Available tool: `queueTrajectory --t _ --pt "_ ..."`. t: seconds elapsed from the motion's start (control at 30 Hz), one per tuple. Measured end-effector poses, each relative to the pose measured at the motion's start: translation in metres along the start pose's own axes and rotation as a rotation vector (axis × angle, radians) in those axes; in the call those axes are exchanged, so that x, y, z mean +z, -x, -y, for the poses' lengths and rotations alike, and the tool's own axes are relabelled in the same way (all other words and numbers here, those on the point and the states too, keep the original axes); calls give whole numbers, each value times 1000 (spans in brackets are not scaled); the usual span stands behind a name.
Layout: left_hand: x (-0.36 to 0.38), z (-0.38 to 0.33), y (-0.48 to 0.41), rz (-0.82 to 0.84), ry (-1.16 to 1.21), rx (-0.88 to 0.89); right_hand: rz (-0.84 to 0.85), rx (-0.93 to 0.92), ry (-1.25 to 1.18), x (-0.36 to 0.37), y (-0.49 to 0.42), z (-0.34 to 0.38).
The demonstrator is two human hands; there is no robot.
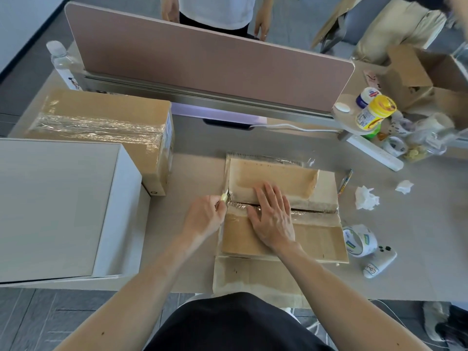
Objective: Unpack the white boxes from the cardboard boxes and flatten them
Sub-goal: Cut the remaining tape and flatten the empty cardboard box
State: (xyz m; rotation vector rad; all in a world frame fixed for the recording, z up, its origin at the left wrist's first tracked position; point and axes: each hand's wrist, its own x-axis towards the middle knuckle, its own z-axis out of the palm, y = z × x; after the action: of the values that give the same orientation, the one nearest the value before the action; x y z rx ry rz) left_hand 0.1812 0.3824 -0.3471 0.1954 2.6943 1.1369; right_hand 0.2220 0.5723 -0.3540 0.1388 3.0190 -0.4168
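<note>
A flattened cardboard box (316,239) lies on the desk in front of me, its flaps joined by clear tape along a centre seam. My left hand (205,216) grips a small yellow-handled cutter (224,197) at the left end of that seam. My right hand (272,216) presses flat on the cardboard over the seam, fingers spread. A large white box (58,209) stands at the left. Behind it sits a sealed cardboard box (106,122) wrapped with clear tape.
A pink desk divider (207,64) runs across the back. At the right lie a tape roll (359,240), a white gadget (379,262), crumpled tissues (366,198), bottles (374,112) and an open cardboard box (420,77). A water bottle (60,62) stands far left. A person stands behind the divider.
</note>
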Motion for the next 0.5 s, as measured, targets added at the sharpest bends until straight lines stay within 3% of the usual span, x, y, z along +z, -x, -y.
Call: queueTrajectory --t 0.5 --pt "-12 -5 2 95 -160 50 39 28 59 6 -3 2"
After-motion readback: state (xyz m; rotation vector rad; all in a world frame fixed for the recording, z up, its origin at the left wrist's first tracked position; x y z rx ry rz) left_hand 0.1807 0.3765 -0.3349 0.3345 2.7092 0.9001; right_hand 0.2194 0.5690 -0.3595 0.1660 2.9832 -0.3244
